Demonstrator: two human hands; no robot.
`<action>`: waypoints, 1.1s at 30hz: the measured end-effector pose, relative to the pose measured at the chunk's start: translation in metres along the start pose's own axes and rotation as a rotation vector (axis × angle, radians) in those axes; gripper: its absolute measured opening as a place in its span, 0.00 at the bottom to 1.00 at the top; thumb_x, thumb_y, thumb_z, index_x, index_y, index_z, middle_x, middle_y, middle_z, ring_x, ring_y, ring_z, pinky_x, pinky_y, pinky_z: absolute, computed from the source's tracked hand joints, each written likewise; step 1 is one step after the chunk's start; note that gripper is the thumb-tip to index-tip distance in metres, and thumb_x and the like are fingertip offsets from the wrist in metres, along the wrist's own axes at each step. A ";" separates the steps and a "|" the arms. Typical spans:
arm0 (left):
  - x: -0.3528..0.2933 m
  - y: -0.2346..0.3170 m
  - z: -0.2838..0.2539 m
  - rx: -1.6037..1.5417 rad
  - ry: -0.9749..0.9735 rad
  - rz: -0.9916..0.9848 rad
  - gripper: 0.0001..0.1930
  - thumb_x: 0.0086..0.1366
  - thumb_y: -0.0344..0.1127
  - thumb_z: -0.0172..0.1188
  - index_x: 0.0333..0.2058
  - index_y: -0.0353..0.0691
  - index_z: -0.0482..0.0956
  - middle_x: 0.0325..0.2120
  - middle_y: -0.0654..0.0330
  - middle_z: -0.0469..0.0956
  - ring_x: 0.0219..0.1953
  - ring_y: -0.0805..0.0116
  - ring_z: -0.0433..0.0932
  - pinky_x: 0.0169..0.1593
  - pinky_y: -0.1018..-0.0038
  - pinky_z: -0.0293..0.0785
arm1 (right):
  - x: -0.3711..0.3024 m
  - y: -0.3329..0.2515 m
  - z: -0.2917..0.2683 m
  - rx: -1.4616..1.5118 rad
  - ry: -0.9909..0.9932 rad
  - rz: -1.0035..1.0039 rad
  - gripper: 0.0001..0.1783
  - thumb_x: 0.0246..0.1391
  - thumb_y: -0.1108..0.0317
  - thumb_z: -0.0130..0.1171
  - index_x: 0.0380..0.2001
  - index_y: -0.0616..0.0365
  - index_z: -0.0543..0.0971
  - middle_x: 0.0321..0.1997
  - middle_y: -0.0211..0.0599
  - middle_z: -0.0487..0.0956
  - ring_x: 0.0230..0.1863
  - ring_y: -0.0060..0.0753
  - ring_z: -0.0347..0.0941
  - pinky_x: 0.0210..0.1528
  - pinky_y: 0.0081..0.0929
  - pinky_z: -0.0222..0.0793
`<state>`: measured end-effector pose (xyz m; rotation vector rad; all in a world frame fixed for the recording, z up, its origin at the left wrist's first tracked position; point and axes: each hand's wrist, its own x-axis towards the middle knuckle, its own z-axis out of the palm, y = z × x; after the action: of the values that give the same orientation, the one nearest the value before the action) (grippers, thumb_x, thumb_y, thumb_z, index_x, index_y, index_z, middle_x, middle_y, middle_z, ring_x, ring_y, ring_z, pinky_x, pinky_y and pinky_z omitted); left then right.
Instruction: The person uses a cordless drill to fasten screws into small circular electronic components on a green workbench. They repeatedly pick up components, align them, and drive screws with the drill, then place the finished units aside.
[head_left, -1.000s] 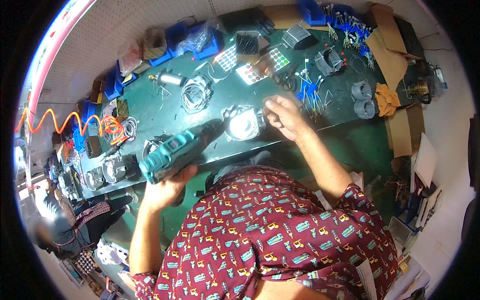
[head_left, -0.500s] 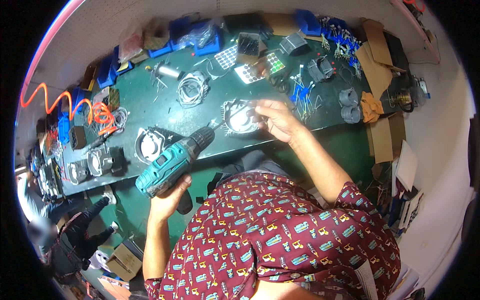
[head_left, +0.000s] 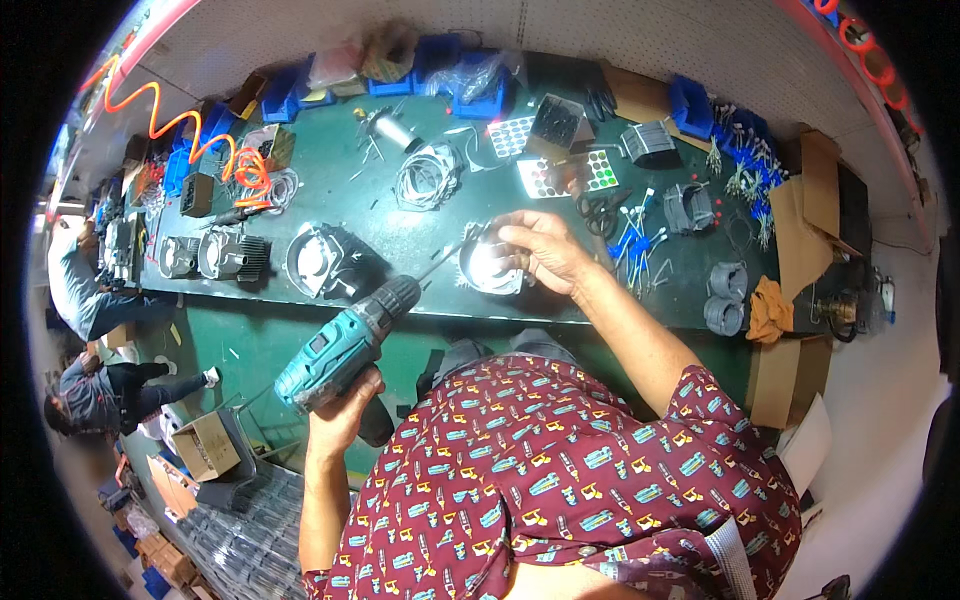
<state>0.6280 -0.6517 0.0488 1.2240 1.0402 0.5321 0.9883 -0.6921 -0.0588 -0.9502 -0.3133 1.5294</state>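
My left hand (head_left: 343, 405) is wrapped round the grip of a teal and black cordless drill (head_left: 332, 358). The drill's long bit (head_left: 436, 265) slants up and to the right over the bench's near edge. Close to the bit's tip, my right hand (head_left: 548, 252) has thumb and fingers pinched together; what they hold, if anything, is too small and washed out by glare to name. Below those fingers lies a round metal housing (head_left: 488, 272) with a bright inside, partly covered by the hand. A similar dark-finned housing (head_left: 322, 262) sits further left on the bench.
More grey housings (head_left: 228, 255) stand at left. A coiled grey cable (head_left: 428, 176), sticker sheets (head_left: 540, 178), scissors (head_left: 602, 210) and blue-ended wires (head_left: 632, 242) lie on the green bench (head_left: 390, 230). Blue bins (head_left: 478, 97) line the back. Two people (head_left: 110, 390) are at far left.
The view has shifted, so the bench and its things appear further right and lower. My left hand still grips the drill, and my right hand stays pinched near the bit tip.
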 end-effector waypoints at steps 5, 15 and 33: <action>-0.019 -0.006 0.033 0.092 0.121 -0.046 0.12 0.63 0.30 0.68 0.45 0.34 0.81 0.36 0.60 0.82 0.39 0.72 0.78 0.43 0.73 0.77 | 0.009 -0.008 -0.015 -0.014 -0.055 0.107 0.13 0.60 0.71 0.63 0.47 0.64 0.79 0.40 0.35 0.82 0.37 0.24 0.79 0.40 0.24 0.79; -0.036 -0.010 0.091 0.076 0.088 0.148 0.20 0.62 0.35 0.70 0.52 0.41 0.80 0.45 0.62 0.83 0.46 0.73 0.79 0.55 0.69 0.75 | 0.008 -0.010 -0.058 -0.081 -0.089 0.133 0.12 0.61 0.74 0.62 0.48 0.60 0.77 0.35 0.31 0.79 0.32 0.22 0.75 0.33 0.19 0.75; -0.080 -0.039 0.080 -0.125 0.351 -0.161 0.17 0.60 0.31 0.72 0.46 0.36 0.80 0.36 0.63 0.81 0.36 0.74 0.79 0.41 0.74 0.77 | 0.044 -0.039 -0.004 -0.591 -0.438 0.431 0.17 0.62 0.60 0.62 0.46 0.65 0.81 0.33 0.31 0.80 0.23 0.15 0.69 0.22 0.14 0.64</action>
<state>0.6525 -0.7679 0.0399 0.9451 1.3673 0.6903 1.0221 -0.6448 -0.0516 -1.1788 -0.9622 2.0995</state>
